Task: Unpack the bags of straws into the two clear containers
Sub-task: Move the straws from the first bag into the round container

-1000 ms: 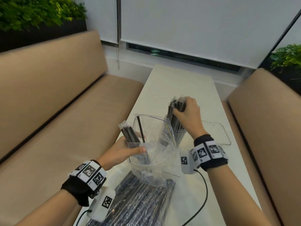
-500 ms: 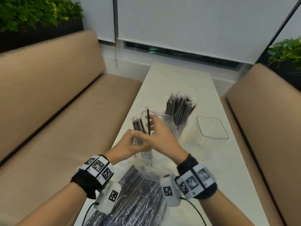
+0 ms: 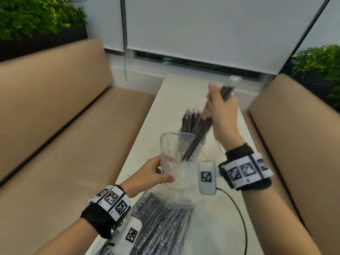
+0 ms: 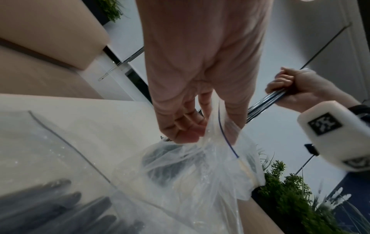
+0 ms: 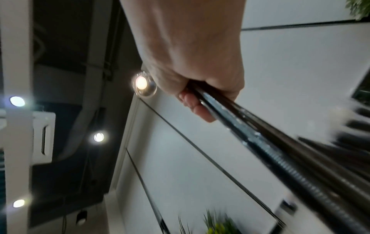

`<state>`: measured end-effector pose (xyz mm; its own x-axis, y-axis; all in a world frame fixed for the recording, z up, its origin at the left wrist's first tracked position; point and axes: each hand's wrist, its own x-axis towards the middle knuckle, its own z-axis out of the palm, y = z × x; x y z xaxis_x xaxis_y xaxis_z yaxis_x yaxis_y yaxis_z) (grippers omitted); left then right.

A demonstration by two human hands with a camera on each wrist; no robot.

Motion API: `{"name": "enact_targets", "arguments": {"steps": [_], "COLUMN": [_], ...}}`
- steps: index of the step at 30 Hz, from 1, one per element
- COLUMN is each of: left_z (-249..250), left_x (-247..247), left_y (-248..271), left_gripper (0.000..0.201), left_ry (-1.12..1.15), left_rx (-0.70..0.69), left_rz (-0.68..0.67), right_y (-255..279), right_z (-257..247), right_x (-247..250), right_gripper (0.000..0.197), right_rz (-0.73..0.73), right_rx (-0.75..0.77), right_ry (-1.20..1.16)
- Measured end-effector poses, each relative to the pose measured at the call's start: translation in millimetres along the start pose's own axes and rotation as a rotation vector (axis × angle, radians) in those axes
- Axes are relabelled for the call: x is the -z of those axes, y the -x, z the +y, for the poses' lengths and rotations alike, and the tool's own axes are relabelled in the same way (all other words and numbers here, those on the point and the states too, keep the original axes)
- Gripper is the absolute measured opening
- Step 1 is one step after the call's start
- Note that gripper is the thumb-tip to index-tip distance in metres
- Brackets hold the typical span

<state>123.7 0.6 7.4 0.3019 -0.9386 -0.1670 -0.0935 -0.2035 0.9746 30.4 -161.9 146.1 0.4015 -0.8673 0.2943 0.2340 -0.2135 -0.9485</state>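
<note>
Left hand [image 3: 149, 173]: fingers and thumb pinch the rim of the open clear bag [image 3: 176, 162], holding its mouth up just above the table [image 3: 174, 92]; the left wrist view shows the film gathered between the fingers [image 4: 180, 126]. Risk: the film is thin and slack, so a weak pinch could let the mouth collapse or drag upward with the load. Full bag of straws [image 3: 161, 227]: lies flat at the near table edge below the open bag, still sealed as far as can be told; it could slide off the edge if an arm or the cable brushes it. Bundle of straws [image 3: 198, 137]: dark, wrapped, lower ends still inside the open bag, upper ends above the fist, tilted. Risk: the ends may snag the bag rim, or single straws may slip from the bundle and scatter. Filled clear container [image 3: 193, 126]: stands behind the bag, packed with upright straws; a sweep of the bundle could knock it over. Right hand [image 3: 219, 111]: closed in a fist around the bundle near its upper part, raised over the table. The second container is not clearly seen in this view.
</note>
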Motion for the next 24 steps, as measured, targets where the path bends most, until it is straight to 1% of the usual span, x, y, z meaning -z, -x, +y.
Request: {"name": "enact_targets", "arguments": {"steps": [2,5,8,10,13,17,20,21,23,24], "left_z": [-1.9,-6.3,-8.9,-9.0,-7.9,-10.6,-15.6,-17.6,-20.9,-21.9], "left_x": [-2.0,-1.2,1.7,0.6,-6.6,-9.5,-3.1,-0.5,4.8,7.3], "left_y": [-2.8,-6.0,-8.0,-8.9,-9.1,-5.6,-0.4,1.3,4.6,6.2], "left_gripper": [0.045,0.042,0.044,0.041,0.029,0.023,0.022,0.021,0.021,0.021], "left_ry": [0.022,0.009,0.011,0.027,0.027,-0.016,-0.021,-0.016,-0.011,-0.014], "left_rx": [0.028,0.070,0.117,0.130,0.131,0.134,0.147,0.151,0.154,0.154], "left_rz": [-0.004,0.024,0.070,0.073,0.026,0.018,0.053,0.067,0.086,0.089], "right_y": [-20.4,-40.9,-47.3,-45.0,-35.5,-19.8,-15.4,-17.3,-24.7,-29.2], "right_z": [-25.5,-48.3,-46.7,-28.7,12.0,64.9,77.1,74.9,64.6,59.3], "right_x": [9.5,17.2,16.6,11.0,3.0,5.5,11.9,14.3,20.7,24.0], "right_gripper": [0.033,0.033,0.031,0.031,0.032,0.029,0.020,0.026,0.048,0.057], "right_rz": [0.056,0.138,0.176,0.197,0.216,0.144,0.117,0.129,0.151,0.132], "right_rx": [0.049,0.179,0.300,0.299,0.255,0.169,0.245,0.282,0.382,0.437], "right_ry": [-0.102,-0.174,-0.160,-0.070,0.086,0.390,0.584,0.597,0.541,0.535]}}
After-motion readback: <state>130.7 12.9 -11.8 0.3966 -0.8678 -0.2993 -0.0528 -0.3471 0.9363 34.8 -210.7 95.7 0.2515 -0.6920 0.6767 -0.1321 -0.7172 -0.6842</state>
